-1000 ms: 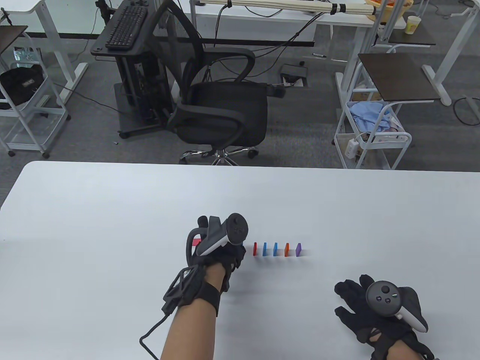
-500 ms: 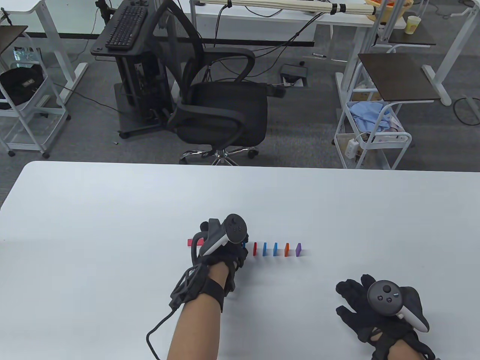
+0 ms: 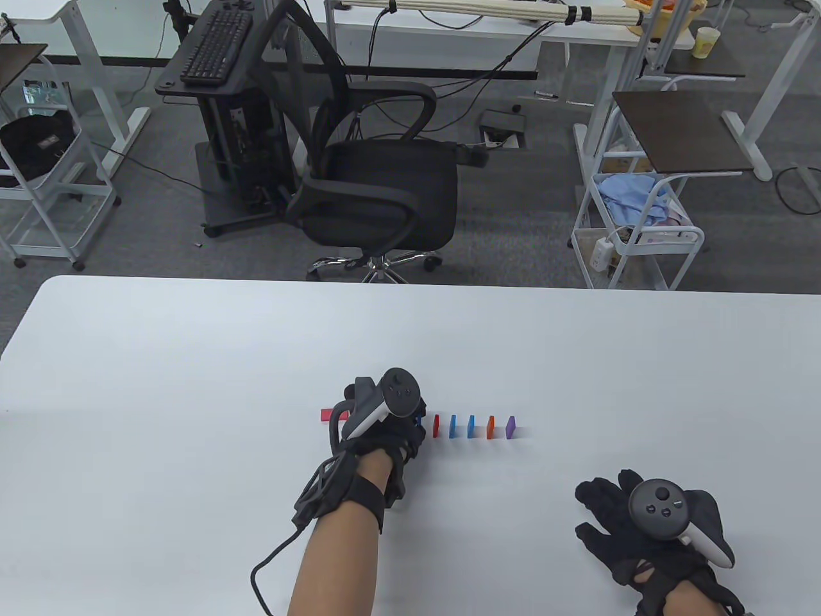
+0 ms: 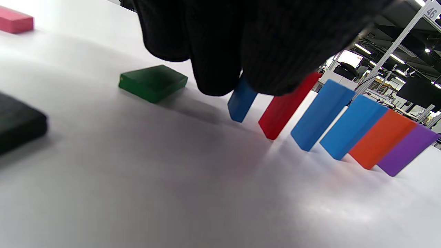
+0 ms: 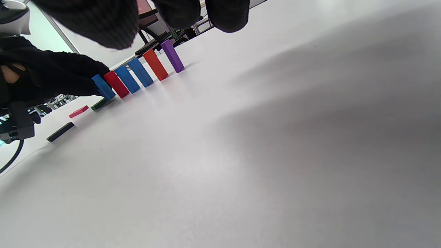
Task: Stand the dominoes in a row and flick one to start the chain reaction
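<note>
Left hand setting a sixth domino at the near end of the row

The dark blue domino (image 4: 240,103) stands just beside the red domino (image 4: 286,105), at the row's end farthest from the purple domino (image 4: 406,151), and the left hand (image 3: 378,423) pinches its top with curled fingertips (image 4: 220,79); it looks light, rigid and smooth, easily toppled, so hold it high by the narrow edges and let go gently. Beyond the dark blue one, away from the row, the green domino (image 4: 153,82), pink domino (image 4: 15,20) and a black domino (image 4: 19,120) lie flat. The left wrist is arched over the row's end; the right hand (image 3: 641,526) rests flat on the table (image 3: 192,359), fingers spread, holding nothing, well apart from the row
</note>
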`<state>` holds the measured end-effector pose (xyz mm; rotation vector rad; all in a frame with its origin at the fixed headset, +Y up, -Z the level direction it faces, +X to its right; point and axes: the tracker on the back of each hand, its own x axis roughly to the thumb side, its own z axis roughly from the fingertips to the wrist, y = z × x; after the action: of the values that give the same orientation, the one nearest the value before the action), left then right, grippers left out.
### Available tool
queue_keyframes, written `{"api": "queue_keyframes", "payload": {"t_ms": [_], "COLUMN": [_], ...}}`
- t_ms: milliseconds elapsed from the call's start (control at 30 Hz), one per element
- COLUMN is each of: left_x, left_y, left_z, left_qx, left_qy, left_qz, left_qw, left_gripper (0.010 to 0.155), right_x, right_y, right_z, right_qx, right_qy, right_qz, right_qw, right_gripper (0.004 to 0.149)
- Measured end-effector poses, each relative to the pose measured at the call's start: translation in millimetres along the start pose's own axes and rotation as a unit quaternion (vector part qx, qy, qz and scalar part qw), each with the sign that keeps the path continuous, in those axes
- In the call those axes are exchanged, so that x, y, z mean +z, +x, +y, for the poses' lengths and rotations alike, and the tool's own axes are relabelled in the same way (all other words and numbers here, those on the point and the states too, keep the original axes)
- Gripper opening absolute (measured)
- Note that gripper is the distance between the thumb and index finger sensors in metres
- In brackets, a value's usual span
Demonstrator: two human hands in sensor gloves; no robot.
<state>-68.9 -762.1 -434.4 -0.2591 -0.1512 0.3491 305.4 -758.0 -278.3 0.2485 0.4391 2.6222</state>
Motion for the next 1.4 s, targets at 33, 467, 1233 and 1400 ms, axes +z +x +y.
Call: {"api": "queue_keyframes", "payload": {"t_ms": [33, 467, 1233, 1400], "left_x": [0, -2, 14, 17], "left_y": [1, 2, -1, -6], "left_z": [0, -4, 16, 23], "left_qx": [0.0, -0.008, -0.027, -0.056], "left_qy": [-0.001, -0.005, 0.01, 0.014], "left_qz": [0.0, 0.002, 0.006, 0.027], "left_qw": [1.0, 1.0, 1.0, 0.998], "left_gripper": [0.055, 0.055, 0.062, 0.062], "right_x": [0, 0, 1, 1], "right_y": [0, -1, -2, -1], "right_z": [0, -1, -2, -1], "right_qx": [0.0, -0.001, -0.004, -0.003], "right_qy": [0.0, 0.0, -0.002, -0.002], "right_qz": [0.0, 0.001, -0.001, -0.002], "right_qw": [1.0, 1.0, 1.0, 1.0], "right_gripper": [0.063, 0.063, 0.063, 0.063]}}
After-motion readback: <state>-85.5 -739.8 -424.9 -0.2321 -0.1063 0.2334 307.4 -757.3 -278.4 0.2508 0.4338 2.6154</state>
